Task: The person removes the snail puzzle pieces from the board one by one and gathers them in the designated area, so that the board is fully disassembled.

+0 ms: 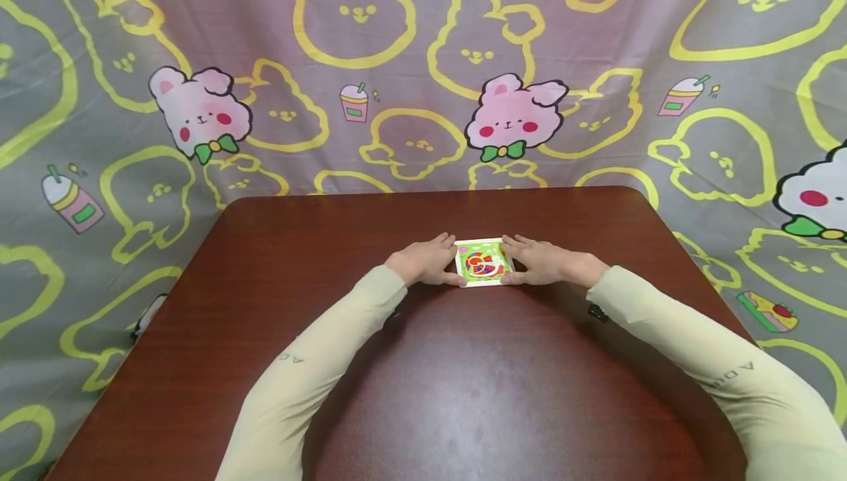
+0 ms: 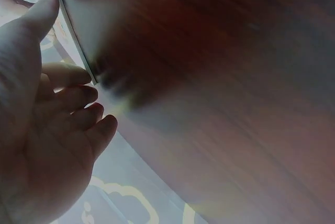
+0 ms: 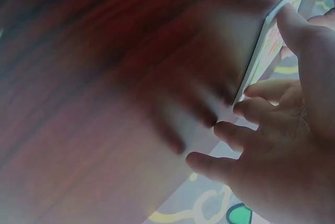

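Observation:
A small square picture puzzle point(image 1: 485, 264) with a pale frame and a colourful snail-like design lies on the brown table. My left hand point(image 1: 433, 260) holds its left side, the thumb at the near corner and the fingertips at the far one. The right hand point(image 1: 539, 260) holds the right side in the same way. In the left wrist view, the puzzle's edge point(image 2: 73, 38) runs between thumb and index finger, and the other fingers are slightly bent. The right wrist view shows the puzzle's frame point(image 3: 255, 59) between thumb and index finger, the remaining fingers spread beside it.
The brown table point(image 1: 317, 246) has rounded far corners and a glossy patch of light near its front. A grey curtain point(image 1: 410, 84) printed with yellow outlines and pink rabbits hangs behind and along both sides of it.

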Available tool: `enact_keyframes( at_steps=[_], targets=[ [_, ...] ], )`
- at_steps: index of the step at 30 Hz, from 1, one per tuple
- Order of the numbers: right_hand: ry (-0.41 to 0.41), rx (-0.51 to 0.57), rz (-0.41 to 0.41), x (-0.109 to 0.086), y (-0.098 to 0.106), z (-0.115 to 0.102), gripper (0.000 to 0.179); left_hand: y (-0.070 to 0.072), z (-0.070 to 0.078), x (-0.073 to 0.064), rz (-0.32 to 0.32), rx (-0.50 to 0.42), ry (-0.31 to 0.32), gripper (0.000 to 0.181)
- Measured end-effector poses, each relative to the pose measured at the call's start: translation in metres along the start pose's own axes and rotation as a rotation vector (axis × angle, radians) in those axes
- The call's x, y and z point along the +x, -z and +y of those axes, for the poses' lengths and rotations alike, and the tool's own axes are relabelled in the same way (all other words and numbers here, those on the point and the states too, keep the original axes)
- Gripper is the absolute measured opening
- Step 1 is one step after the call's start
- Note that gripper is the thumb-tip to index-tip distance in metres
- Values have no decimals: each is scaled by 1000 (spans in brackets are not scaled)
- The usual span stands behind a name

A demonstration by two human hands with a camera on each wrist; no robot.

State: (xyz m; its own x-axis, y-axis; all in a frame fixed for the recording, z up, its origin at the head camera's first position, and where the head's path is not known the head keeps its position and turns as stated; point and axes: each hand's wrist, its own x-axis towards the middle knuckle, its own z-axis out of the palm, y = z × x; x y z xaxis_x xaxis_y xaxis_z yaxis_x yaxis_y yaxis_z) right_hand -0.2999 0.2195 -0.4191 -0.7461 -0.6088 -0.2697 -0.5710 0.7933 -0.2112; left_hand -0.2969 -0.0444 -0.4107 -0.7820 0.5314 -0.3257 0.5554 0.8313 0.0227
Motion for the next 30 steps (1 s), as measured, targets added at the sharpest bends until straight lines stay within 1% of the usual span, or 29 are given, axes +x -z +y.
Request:
enact_keyframes(
  at_steps=[7,14,19,23,30],
  targets=[
    [21,-26,6,3,-3,-18,86,-4,-11,-17,16,-9,-16,90],
    [20,-102,-11,9,-7,-34,88,-7,-21,-31,9,-27,-10,91],
    [19,-116,-16,12,-7,-40,87,-9,-27,-35,16,-30,-23,92],
    [21,-110,-16,13,-7,-44,86,-10,-30,-37,17,-31,-20,91],
    [17,-108,-9,14,-8,-46,85,-11,-31,-39,33,-31,-19,88]
  ],
)
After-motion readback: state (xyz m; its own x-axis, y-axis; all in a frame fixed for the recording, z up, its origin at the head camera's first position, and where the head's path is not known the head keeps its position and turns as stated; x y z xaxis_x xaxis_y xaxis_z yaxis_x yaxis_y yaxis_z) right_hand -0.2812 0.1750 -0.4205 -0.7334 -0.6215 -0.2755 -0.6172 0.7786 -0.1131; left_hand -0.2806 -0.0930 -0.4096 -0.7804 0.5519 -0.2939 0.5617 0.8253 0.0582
